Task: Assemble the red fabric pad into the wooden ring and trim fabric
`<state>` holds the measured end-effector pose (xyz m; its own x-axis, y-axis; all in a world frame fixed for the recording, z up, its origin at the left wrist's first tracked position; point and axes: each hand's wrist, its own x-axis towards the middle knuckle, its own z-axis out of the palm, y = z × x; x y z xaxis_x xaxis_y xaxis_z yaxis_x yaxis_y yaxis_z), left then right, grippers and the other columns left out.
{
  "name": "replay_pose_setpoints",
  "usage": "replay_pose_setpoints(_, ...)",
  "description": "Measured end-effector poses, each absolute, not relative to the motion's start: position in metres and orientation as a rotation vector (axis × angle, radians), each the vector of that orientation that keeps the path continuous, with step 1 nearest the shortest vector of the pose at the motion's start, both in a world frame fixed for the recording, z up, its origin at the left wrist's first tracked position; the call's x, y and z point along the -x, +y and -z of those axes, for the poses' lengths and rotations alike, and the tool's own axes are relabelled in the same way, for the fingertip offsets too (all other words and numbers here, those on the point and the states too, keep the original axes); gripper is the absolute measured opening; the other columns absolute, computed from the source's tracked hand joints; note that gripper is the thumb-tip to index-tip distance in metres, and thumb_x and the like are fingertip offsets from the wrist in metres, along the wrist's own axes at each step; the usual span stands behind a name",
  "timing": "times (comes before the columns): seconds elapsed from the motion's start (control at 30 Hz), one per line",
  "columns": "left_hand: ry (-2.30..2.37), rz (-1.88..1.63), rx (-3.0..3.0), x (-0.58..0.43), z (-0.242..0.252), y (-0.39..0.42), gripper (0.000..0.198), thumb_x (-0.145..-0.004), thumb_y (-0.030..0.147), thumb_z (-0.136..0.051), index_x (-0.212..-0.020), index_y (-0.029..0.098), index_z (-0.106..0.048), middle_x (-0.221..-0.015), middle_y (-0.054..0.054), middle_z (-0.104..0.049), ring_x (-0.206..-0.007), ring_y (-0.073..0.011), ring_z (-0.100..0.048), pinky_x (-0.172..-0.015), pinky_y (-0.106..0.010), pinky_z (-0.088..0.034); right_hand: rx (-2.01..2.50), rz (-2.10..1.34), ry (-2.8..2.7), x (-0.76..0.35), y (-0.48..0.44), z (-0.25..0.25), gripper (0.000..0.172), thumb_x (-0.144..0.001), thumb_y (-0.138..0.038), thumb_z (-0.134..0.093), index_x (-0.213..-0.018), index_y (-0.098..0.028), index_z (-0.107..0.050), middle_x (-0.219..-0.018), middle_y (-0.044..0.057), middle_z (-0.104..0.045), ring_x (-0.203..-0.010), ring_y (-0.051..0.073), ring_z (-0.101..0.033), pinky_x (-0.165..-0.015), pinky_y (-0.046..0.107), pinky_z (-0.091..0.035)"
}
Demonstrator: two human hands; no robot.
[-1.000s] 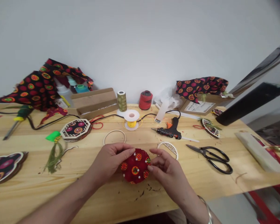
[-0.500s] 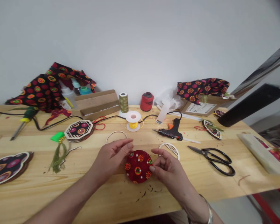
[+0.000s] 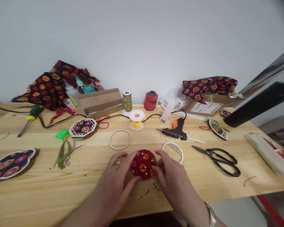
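A round red fabric disc (image 3: 144,164), patterned with orange and green dots and stuck with white-headed pins, lies on the wooden table (image 3: 61,195) near its front edge. My left hand (image 3: 117,181) touches the disc's left edge with curled fingers; a ring shows on one finger. My right hand (image 3: 171,178) presses against the disc's right edge, with a bangle on the wrist. The disc is gripped between the two hands.
Just behind the disc are a plain wooden ring (image 3: 120,139) and a lattice ring (image 3: 173,150). A glue gun (image 3: 176,131), black scissors (image 3: 219,156), thread spools (image 3: 137,119), an octagonal ornament (image 3: 83,128), a green tassel (image 3: 62,148) and patterned fabric (image 3: 54,85) lie around.
Both hands have lowered the red disc from a tilted, lifted hold down flat onto the table. The fingers now lie lower, around its edges.
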<state>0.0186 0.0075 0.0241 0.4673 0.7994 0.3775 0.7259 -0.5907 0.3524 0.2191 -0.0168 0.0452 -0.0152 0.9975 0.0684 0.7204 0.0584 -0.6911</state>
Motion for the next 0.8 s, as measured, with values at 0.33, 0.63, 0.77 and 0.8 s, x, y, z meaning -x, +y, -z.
replay_pose_setpoints(0.33, 1.502, -0.902, -2.503, -0.019, -0.036, 0.009, 0.06, -0.089, 0.035, -0.056, -0.142, 0.022, -0.033, -0.127, -0.012, -0.061, -0.127, -0.0333, -0.04, -0.093, -0.048, -0.047, 1.544, -0.242, -1.823, -0.248, -0.014, -0.047, 0.032, -0.089, -0.015, -0.05, -0.121, -0.021, -0.054, -0.113, 0.013, -0.063, -0.113, 0.027, -0.055, -0.092, 0.047, -0.052)
replay_pose_setpoints(0.63, 1.413, -0.767, -2.481, -0.033, -0.024, 0.005, 0.07, -0.087, 0.032, -0.06, -0.146, 0.019, -0.024, -0.125, -0.012, -0.065, -0.127, -0.0349, -0.037, -0.1, -0.055, -0.038, 1.446, -0.503, -2.061, -0.237, -0.015, -0.04, 0.053, -0.088, -0.009, -0.054, -0.137, -0.023, -0.042, -0.135, 0.011, -0.055, -0.137, 0.032, -0.03, -0.105, 0.057, -0.04)
replay_pose_setpoints(0.77, 1.417, -0.753, -2.522, -0.032, -0.023, 0.002, 0.067, -0.088, 0.031, -0.058, -0.145, 0.017, -0.026, -0.122, -0.013, -0.066, -0.126, -0.0352, -0.038, -0.1, -0.054, -0.037, 1.441, -0.52, -2.106, -0.236, -0.012, -0.047, 0.052, -0.088, -0.008, -0.053, -0.137, -0.023, -0.043, -0.129, 0.008, -0.062, -0.134, 0.034, -0.033, -0.106, 0.06, -0.036)
replay_pose_setpoints(0.8, 1.419, -0.745, -2.527, -0.032, -0.023, 0.002, 0.068, -0.088, 0.032, -0.058, -0.146, 0.017, -0.026, -0.122, -0.013, -0.066, -0.126, -0.0354, -0.038, -0.099, -0.054, -0.037, 1.445, -0.516, -2.108, -0.236, -0.012, -0.046, 0.052, -0.088, -0.008, -0.052, -0.137, -0.023, -0.043, -0.128, 0.008, -0.063, -0.134, 0.034, -0.033, -0.105, 0.06, -0.036)
